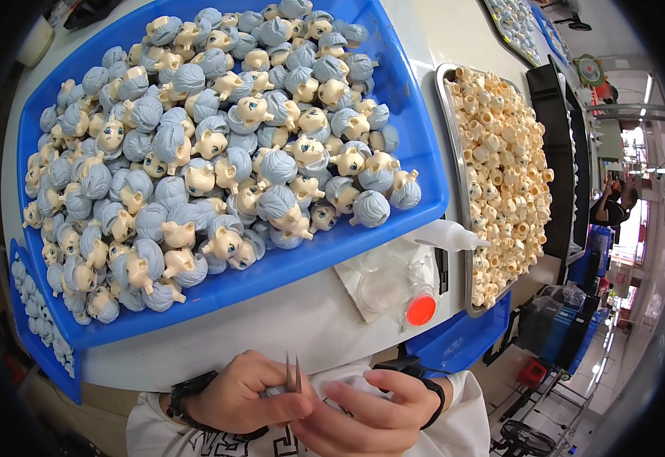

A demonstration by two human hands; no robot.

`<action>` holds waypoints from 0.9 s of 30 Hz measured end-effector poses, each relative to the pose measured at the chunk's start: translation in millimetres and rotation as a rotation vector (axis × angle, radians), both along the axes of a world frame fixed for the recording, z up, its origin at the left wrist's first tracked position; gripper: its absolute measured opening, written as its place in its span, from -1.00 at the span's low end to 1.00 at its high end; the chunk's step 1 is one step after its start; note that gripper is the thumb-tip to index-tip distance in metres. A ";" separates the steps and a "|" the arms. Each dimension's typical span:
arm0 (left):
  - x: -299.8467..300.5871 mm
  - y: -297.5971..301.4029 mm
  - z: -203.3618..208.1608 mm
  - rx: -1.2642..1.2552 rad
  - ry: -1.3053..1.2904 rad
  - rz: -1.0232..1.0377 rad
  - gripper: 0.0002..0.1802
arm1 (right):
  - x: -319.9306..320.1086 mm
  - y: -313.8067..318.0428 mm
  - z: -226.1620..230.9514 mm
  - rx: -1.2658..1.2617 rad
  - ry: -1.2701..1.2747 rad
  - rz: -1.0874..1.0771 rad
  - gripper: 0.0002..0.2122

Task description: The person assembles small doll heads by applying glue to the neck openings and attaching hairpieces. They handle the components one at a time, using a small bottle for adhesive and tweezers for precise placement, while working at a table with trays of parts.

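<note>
My left hand is closed in front of my body, with a pair of metal tweezers in its grip, tips pointing up. A bit of pale grey-blue shows among its fingers, too covered to name. My right hand is curled against it, fingertips meeting the left thumb side; what it holds is hidden. Beyond both hands, a large blue tray is heaped with doll heads that have light blue hair and beige faces.
A metal tray of beige doll-head parts stands right of the blue tray. Between them lie a white squeeze bottle and a clear jar with a red lid. Another blue bin sits lower right. A person is in the background.
</note>
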State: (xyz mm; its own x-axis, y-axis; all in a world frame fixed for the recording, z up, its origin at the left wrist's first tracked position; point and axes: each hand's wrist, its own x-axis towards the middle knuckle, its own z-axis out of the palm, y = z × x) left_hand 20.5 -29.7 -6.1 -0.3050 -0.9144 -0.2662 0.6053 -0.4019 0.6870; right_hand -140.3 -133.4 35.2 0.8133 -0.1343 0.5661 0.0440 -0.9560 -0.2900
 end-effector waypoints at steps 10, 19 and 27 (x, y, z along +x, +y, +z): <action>-3.8 -1.0 2.3 -0.070 -0.007 0.010 -0.67 | -22.1 4.1 18.6 0.251 0.059 -0.123 -0.87; -8.5 -8.1 6.4 -0.112 -0.119 0.087 -0.61 | -25.9 -35.2 22.6 0.071 0.226 -0.467 -0.81; -8.4 -6.4 5.9 -0.102 -0.115 0.126 -0.66 | -18.5 -34.8 18.4 0.136 0.194 -0.524 -0.73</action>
